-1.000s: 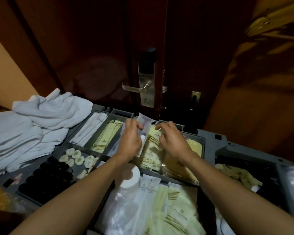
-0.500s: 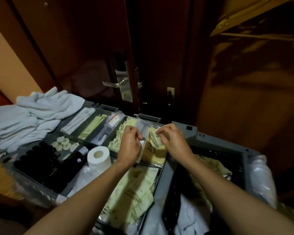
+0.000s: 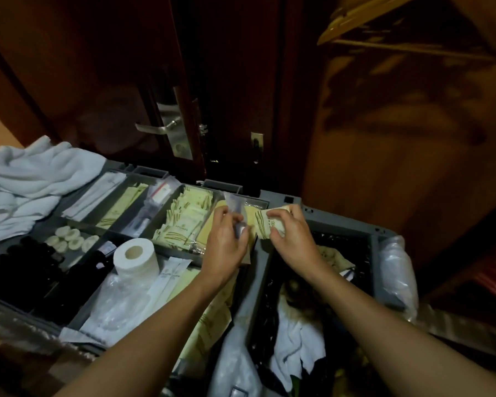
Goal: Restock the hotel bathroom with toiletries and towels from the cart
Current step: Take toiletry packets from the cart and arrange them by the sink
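Right hand (image 3: 291, 233) now pinches up a cream packet (image 3: 265, 224) it only reached for earlier, rumpled white towels (image 3: 32, 181) at nine o'clock, left hand (image 3: 226, 239) curled round a clear sachet (image 3: 235, 204) over the grey plastic cart tray (image 3: 281, 196), glossy dark door (image 3: 226, 81) at twelve

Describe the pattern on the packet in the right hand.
Pale yellow packet with dark curved stripes, seen in the head view.

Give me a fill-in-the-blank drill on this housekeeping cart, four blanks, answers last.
Between left hand and right hand, the clear sachet is pinched by the ____.
The cream packet is gripped by the ____.
The toilet paper roll is coloured ____.
The towel pile lies at the ____ end of the cart.
Answers: left; right; white; left.
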A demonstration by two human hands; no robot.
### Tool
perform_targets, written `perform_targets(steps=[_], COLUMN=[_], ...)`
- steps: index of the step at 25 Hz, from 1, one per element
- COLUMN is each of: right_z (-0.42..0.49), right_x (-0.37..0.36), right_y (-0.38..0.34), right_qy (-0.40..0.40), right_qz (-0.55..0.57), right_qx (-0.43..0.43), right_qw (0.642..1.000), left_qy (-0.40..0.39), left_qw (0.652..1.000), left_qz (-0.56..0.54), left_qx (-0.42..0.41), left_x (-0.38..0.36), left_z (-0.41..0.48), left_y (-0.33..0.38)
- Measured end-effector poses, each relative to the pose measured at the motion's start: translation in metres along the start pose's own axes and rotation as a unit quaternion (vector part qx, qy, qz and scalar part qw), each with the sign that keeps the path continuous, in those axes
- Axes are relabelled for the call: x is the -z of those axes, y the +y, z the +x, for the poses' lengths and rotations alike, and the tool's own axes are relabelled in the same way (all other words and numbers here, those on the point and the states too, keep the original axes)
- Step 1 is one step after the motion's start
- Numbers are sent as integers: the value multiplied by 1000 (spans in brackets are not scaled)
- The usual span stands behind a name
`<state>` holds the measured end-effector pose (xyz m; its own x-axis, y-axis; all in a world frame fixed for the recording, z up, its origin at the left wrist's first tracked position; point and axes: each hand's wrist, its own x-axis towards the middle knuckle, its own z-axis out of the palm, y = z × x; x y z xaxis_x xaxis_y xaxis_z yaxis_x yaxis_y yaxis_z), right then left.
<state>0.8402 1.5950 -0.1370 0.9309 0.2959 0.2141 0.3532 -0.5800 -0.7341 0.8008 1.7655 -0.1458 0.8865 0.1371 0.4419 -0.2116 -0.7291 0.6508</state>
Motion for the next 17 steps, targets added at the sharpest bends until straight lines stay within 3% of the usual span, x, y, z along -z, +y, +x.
perform_targets(steps=[10, 15, 17], right_z=[-27, -31, -34], right_x=[1, 23, 35], right_y=[9, 16, 24], right_qy=[25, 8, -1], right_qz=[2, -9, -5], right_qx=[-56, -53, -46], right_qw=[998, 999, 999], left_qy=[-61, -54, -47], left_qw=[991, 974, 974], left_qz=[-89, -127, -135], left_qx=[85, 178, 177], left_x=[-32, -38, -44], left_z=[1, 0, -2], left_y=[-10, 7, 15])
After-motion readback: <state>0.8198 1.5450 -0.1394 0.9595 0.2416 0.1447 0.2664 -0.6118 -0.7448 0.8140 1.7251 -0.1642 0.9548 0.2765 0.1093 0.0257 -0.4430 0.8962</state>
